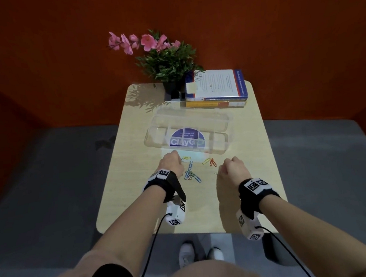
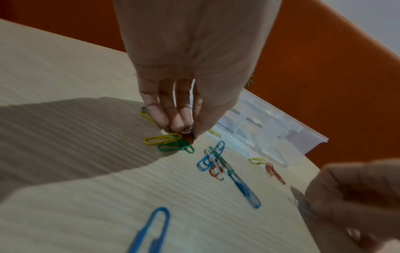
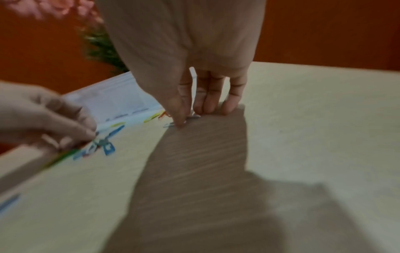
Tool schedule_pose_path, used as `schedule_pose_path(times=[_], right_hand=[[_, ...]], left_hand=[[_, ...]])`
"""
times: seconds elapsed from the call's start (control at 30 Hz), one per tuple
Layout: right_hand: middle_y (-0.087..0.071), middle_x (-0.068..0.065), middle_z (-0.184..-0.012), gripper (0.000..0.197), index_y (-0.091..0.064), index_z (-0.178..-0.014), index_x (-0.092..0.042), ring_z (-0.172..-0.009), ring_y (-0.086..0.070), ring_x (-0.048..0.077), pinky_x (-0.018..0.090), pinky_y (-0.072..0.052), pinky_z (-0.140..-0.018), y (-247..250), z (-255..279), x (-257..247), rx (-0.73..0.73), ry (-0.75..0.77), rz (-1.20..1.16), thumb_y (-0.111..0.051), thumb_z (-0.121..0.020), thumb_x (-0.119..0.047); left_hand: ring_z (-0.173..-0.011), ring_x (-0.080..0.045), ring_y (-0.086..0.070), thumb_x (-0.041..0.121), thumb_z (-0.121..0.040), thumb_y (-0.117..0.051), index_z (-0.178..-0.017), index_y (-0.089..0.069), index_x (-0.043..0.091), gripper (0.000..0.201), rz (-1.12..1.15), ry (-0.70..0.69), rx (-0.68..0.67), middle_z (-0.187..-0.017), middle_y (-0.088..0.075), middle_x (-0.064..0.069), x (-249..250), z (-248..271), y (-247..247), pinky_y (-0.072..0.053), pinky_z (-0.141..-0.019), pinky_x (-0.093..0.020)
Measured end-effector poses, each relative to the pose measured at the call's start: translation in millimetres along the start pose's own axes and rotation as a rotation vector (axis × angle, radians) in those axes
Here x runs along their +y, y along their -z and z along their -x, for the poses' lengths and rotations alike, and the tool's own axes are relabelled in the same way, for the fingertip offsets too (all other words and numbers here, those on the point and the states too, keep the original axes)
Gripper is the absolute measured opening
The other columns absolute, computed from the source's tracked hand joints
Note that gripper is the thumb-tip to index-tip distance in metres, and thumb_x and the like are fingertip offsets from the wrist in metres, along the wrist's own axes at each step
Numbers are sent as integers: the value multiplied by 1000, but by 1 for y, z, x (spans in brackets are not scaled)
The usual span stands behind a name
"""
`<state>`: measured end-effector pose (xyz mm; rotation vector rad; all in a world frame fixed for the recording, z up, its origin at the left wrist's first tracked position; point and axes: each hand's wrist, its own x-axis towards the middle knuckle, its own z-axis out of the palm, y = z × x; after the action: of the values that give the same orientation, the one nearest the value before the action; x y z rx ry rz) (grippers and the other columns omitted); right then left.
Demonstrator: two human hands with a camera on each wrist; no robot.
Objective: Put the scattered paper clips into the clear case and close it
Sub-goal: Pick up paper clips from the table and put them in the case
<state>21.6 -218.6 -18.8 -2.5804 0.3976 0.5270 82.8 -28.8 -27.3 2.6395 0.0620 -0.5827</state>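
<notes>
The clear case (image 1: 227, 143) lies open mid-table, its lid folded back; no clips show inside. Coloured paper clips (image 1: 191, 172) are scattered in front of it. My left hand (image 1: 172, 162) is down at the left end of the scatter; in the left wrist view its fingertips (image 2: 195, 131) pinch a reddish and a silvery clip at the table, beside a yellow clip (image 2: 162, 139) and a green clip (image 2: 175, 147). My right hand (image 1: 230, 168) is right of the clips; its thumb and fingers (image 3: 179, 119) pinch a silver clip (image 3: 193, 117) against the table.
A potted plant (image 1: 167, 64) with pink flowers and a stack of books (image 1: 215, 88) stand at the table's far edge behind the case. A blue clip (image 2: 151, 229) lies apart, nearer me. Orange walls surround the small table (image 1: 127, 199); its near part is bare.
</notes>
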Motion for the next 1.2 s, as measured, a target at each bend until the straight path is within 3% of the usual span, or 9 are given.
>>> schedule_pose_path(times=[0.13,0.23,0.3,0.43,0.5,0.6,0.77,0.93,1.2], right_hand=[[-60,19,-106,24,-58,-101,0,-102,-55,35,35,-44,-82,6,-2,-1,39,24,-62,-44,-89,-14],[-65,10,-84,16,-63,-96,-6,-82,-58,27,27,-42,-73,8,-3,6,158,-78,-422,-53,-83,-8],[-61,8,-70,24,-62,-102,-8,-68,-59,24,32,-48,-73,8,-3,8,106,-116,-659,-50,-83,1],[-60,9,-65,15,-61,-79,-5,-58,-52,23,31,-43,-57,4,-2,5,-2,-214,-991,-47,-83,1],[-56,7,-66,14,-57,-69,-10,-59,-47,22,28,-35,-54,3,-2,3,-39,-249,-1025,-52,-82,-7],[-59,4,-73,8,-57,-76,-12,-64,-50,21,27,-37,-58,-1,-3,3,-64,-160,-802,-60,-82,-15],[-65,6,-95,16,-58,-97,-14,-89,-60,28,31,-47,-77,-10,3,5,-6,-9,-161,-52,-84,-19],[-64,15,-111,19,-55,-103,-8,-101,-60,33,36,-46,-82,-6,1,-1,-101,16,-23,-45,-88,-16],[-63,14,-112,20,-55,-97,-8,-103,-60,33,30,-42,-78,-6,7,-6,-168,-4,5,-43,-85,-16]], left_hand=[[-106,-29,-59,5,-92,-46,-112,-55,10,22,-3,-33,37,-117,-62,-11,-1,1,1,-45,-79,-33],[-109,-29,-59,6,-93,-46,-111,-60,12,24,45,-20,87,-119,-62,-9,-2,0,6,-48,-83,-35],[-108,-31,-61,6,-93,-45,-107,-63,13,24,142,-4,125,-118,-62,-10,-5,-1,9,-50,-87,-37],[-81,-26,-71,2,-93,-46,-79,-62,22,28,525,49,141,-93,-67,-14,-18,-7,12,-60,-76,-41],[-65,-18,-65,0,-95,-45,-82,-61,16,26,689,102,76,-88,-65,-15,-22,-8,14,-57,-63,-33],[-61,-13,-57,-3,-98,-41,-92,-61,5,23,844,141,-18,-82,-59,-14,-22,-8,21,-49,-54,-18],[-58,-14,-45,11,-103,-35,-103,-57,1,24,850,164,-137,-74,-50,-6,-12,-12,25,-39,-55,-22],[-104,-29,-63,20,-90,-60,-94,-60,12,9,265,18,-19,-113,-68,-12,-9,-15,18,-49,-84,-32],[-100,-27,-60,20,-87,-69,-86,-51,15,19,-2,-78,-45,-109,-66,-10,-1,-23,16,-42,-76,-30]])
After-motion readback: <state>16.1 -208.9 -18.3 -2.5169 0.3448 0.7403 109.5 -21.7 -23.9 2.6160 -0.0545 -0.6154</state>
